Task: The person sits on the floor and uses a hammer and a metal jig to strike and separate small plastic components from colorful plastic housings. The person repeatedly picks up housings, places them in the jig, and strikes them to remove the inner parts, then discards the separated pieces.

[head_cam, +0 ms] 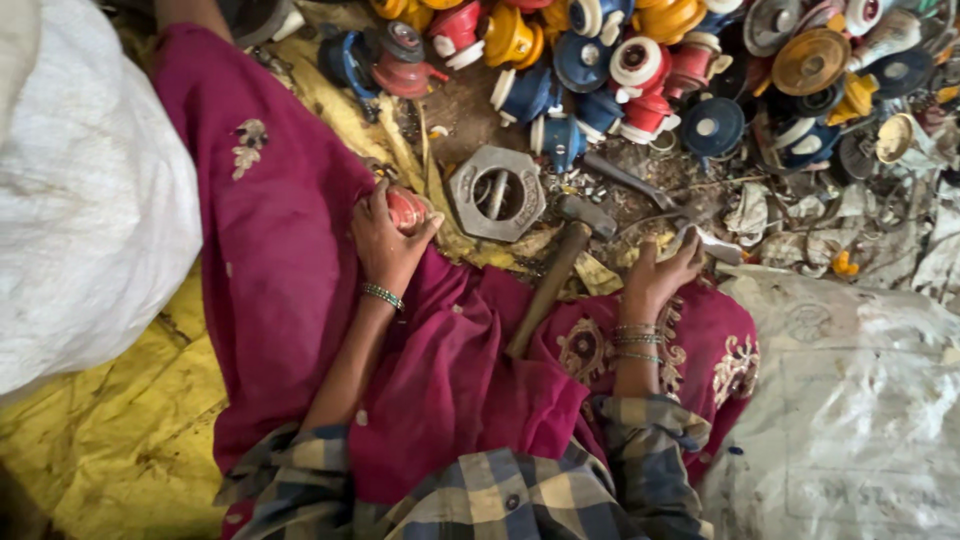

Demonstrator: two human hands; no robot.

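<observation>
My left hand (pixel 385 240) is closed around a small red round part (pixel 406 208), resting on magenta cloth (pixel 290 250) over my leg. My right hand (pixel 660 272) reaches forward and touches a grey metal piece (pixel 712 243) on the ground; whether it grips it I cannot tell. Between the hands lies a hammer (pixel 560 262) with a wooden handle pointing toward me and its steel head near a large hexagonal metal nut (pixel 497 192). Bangles circle both wrists.
A heap of red, blue and yellow round parts (pixel 640 60) fills the far side. A full white sack (pixel 80 190) stands at the left, another white sack (pixel 850 400) lies at the right. Yellow sheeting (pixel 130 420) covers the ground; scrap bits litter the middle.
</observation>
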